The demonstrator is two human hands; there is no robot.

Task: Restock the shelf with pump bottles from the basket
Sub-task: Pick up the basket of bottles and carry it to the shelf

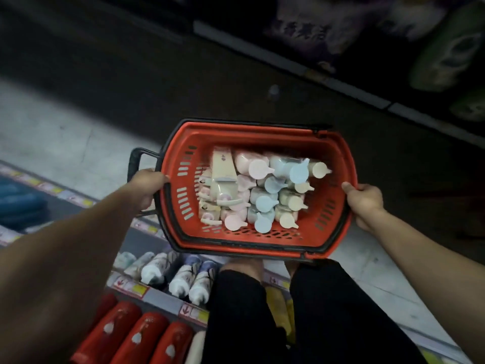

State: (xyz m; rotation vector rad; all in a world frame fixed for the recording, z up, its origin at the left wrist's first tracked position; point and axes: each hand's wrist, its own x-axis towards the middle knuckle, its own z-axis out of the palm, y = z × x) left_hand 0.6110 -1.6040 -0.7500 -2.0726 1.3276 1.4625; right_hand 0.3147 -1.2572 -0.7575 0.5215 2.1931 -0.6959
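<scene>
A red plastic basket [338,206] with a black rim and a folded black handle [133,161] hangs in the air in front of me. Several pump bottles [262,190] in pink, blue and cream fill it, most standing upright, a few lying on their sides at the left. My left hand [148,186] grips the basket's left rim. My right hand [363,199] grips its right rim. The basket is over the floor, above my knees.
Shelves run along my lower left with white and dark bottles [183,277] and red bottles [147,334] behind price-tag strips [131,286]. Another dark shelf edge [301,67] crosses the upper right with blurred packages. My legs in black trousers [288,311] are below the basket. Grey floor [52,137] lies at the left.
</scene>
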